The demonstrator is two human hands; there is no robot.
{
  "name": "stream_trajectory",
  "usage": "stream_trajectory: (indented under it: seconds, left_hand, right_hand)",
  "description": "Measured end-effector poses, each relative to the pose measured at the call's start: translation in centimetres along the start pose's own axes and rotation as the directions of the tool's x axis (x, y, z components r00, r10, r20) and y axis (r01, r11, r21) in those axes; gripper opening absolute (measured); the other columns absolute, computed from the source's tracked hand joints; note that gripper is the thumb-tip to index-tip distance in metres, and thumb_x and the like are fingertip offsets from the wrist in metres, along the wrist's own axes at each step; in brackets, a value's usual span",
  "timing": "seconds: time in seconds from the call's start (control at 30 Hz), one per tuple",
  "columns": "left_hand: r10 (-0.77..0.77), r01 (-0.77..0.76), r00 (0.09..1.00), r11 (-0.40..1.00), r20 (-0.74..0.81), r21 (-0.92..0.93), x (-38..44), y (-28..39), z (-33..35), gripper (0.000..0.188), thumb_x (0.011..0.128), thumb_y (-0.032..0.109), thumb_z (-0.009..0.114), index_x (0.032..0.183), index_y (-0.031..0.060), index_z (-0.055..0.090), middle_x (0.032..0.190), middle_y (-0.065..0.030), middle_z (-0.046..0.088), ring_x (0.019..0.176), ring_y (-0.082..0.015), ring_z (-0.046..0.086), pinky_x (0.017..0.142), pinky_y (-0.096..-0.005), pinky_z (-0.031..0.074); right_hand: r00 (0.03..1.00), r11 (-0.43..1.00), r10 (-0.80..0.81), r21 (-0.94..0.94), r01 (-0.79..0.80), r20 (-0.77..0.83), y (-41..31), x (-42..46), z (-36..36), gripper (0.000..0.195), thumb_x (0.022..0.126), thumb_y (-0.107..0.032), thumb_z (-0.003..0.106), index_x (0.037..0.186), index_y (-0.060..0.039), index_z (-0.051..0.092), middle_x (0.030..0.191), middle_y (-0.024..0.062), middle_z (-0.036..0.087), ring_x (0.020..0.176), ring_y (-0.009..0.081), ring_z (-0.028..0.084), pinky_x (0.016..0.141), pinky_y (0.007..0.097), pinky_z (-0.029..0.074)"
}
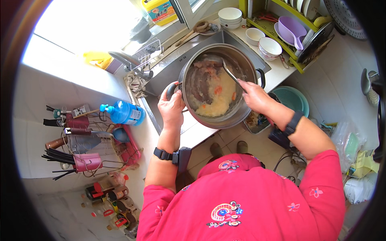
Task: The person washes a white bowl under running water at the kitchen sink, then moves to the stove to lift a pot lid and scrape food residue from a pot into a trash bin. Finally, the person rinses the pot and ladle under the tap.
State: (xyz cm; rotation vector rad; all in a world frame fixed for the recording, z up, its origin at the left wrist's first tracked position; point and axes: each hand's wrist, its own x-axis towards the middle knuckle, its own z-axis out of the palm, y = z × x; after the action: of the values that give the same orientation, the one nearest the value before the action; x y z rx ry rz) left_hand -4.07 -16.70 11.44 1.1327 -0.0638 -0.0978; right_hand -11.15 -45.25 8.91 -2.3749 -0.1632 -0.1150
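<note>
In front of me a large metal pot (pixel 221 123) is tilted towards me above the front of the sink (pixel 169 67). Its two side handles are black. My left hand (pixel 171 104) grips the handle on the left. With my right hand (pixel 254 95) I hold a metal spoon or ladle (pixel 231 74) by its handle; its head dips into the pot's contents and is partly hidden. Inside lies a pale yellow, mushy food (pixel 215 104) with orange pieces. It gathers at the near side, while the dark pot bottom shows on the left.
White bowls (pixel 230 16) stand beyond the sink, beside a green dish rack (pixel 268 28). A blue pump bottle (pixel 128 113) and a utensil rack (pixel 87 144) are at left. On the floor side, right, sit a scrap-filled bin (pixel 256 122) and teal baskets (pixel 291 99). The faucet (pixel 131 61) rises behind.
</note>
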Motion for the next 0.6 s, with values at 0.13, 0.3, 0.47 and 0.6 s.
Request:
stream_trajectory:
  seconds: [0.13, 0.3, 0.47, 0.6]
  left_hand:
    - [-0.034, 0.036, 0.998, 0.999, -0.050, 0.024, -0.1, 0.5, 0.3, 0.028, 0.089, 0.000, 0.056, 0.116, -0.0004, 0.058, 0.071, 0.0041, 0.054, 0.051, -0.0008, 0.038, 0.045, -0.0184, 0.026]
    - [-0.033, 0.032, 0.998, 0.999, -0.046, -0.011, 0.2, 0.4, 0.0, 0.029, 0.088, -0.002, 0.056, 0.117, -0.0014, 0.057, 0.072, 0.0036, 0.054, 0.050, -0.0008, 0.038, 0.045, -0.0186, 0.026]
    - [-0.035, 0.035, 0.999, 0.999, -0.017, 0.000, 0.3, 0.5, 0.7, 0.029, 0.089, -0.002, 0.056, 0.118, -0.0017, 0.057, 0.071, 0.0034, 0.053, 0.049, -0.0011, 0.038, 0.045, -0.0186, 0.028]
    - [-0.032, 0.032, 0.999, 0.999, -0.040, 0.006, 0.4, 0.6, 0.8, 0.028, 0.089, -0.001, 0.056, 0.117, -0.0019, 0.057, 0.068, 0.0040, 0.052, 0.048, -0.0014, 0.038, 0.044, -0.0191, 0.029]
  right_hand:
    - [0.993, 0.995, 0.087, -0.047, -0.084, 0.079, -0.4, -1.3, 0.3, 0.049, 0.081, 0.004, 0.044, 0.129, 0.0019, 0.049, 0.104, 0.0287, 0.059, 0.098, 0.0450, 0.057, 0.085, 0.0454, 0.048]
    - [0.962, 0.992, 0.061, -0.125, -0.028, 0.266, 1.7, -5.0, -1.4, 0.053, 0.080, 0.003, 0.047, 0.133, 0.0008, 0.045, 0.101, 0.0270, 0.057, 0.094, 0.0436, 0.058, 0.082, 0.0469, 0.048]
    - [0.997, 0.991, 0.073, -0.112, -0.070, 0.027, 0.1, -0.5, -1.6, 0.051, 0.082, 0.003, 0.048, 0.133, 0.0000, 0.044, 0.103, 0.0258, 0.057, 0.096, 0.0432, 0.057, 0.083, 0.0462, 0.047]
    - [0.986, 0.975, 0.122, -0.198, -0.097, 0.116, 2.3, -3.1, -0.6, 0.048, 0.082, 0.002, 0.046, 0.130, 0.0005, 0.047, 0.098, 0.0261, 0.058, 0.091, 0.0452, 0.058, 0.080, 0.0480, 0.048]
